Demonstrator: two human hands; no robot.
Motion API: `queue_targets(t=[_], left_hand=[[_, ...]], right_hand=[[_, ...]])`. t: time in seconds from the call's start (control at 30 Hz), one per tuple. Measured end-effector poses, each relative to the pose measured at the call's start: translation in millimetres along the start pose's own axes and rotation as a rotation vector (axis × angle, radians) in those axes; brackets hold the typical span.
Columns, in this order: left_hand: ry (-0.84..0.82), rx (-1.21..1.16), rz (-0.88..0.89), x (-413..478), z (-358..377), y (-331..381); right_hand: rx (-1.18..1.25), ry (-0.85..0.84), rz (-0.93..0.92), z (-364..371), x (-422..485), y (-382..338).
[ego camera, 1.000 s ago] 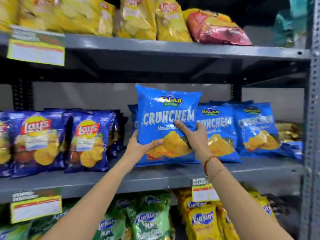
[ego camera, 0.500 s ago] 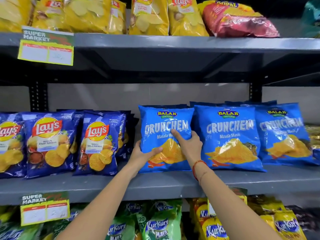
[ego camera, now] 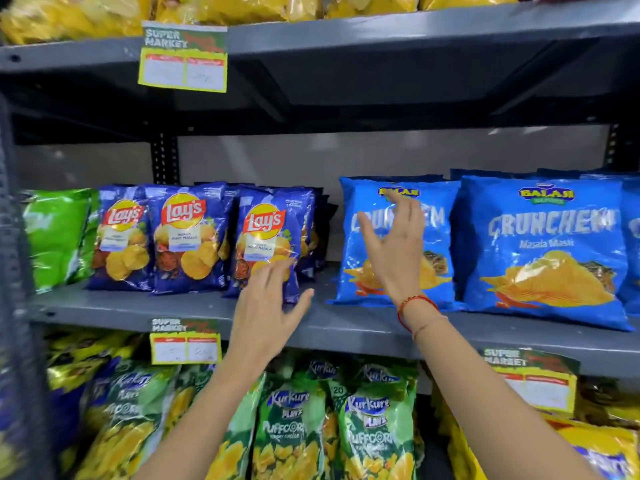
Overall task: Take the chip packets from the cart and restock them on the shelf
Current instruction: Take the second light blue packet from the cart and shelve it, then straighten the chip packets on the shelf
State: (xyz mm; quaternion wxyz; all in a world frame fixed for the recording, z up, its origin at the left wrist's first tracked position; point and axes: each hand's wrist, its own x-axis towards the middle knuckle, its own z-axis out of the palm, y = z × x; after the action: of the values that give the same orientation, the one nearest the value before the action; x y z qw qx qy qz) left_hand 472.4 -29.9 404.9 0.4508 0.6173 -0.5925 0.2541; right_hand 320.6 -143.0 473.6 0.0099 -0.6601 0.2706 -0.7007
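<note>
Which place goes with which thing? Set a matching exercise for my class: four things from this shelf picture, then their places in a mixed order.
Things
1. Crunchem packet
2. Lay's packets
3. Kurkure packets
4. Yellow packets

Places
A. top shelf
B. middle shelf, left part
C. bottom shelf
D. middle shelf, behind the right hand

Pairs: 1-D, 2-B, 3-C, 4-A

Grey metal middle shelf [ego camera: 346,329] in front of me carries, left to right: a green chip packet [ego camera: 55,237], three front-facing dark blue Lay's packets [ego camera: 187,237] with more stacked behind, then bright blue Balaji Crunchem packets [ego camera: 547,247] standing upright. Yellow Super Market price tag [ego camera: 185,341] hangs on its front edge.
</note>
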Motion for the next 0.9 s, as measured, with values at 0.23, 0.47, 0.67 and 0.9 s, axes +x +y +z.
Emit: queue_targets(t=[0.23, 0.47, 0.67, 0.9], left_hand=[[-0.058, 0.329, -0.203, -22.7, -22.9, -57.1], [-0.131, 0.436, -0.227, -29.7, -21.3, -70.6], [-0.131, 0.449, -0.2, -32.0, -22.6, -67.0], [-0.104, 0.43, -0.195, -32.4, -21.3, -68.3]], right_hand=[[0.282, -0.601, 0.288, 69.4, -34.3, -33.5], [0.349, -0.749, 0.508, 102.4, -53.4, -27.1], [0.289, -0.654, 0.442, 115.4, -50.7, -30.3], [0.273, -0.669, 0.428, 120.2, -56.8, -32.7]])
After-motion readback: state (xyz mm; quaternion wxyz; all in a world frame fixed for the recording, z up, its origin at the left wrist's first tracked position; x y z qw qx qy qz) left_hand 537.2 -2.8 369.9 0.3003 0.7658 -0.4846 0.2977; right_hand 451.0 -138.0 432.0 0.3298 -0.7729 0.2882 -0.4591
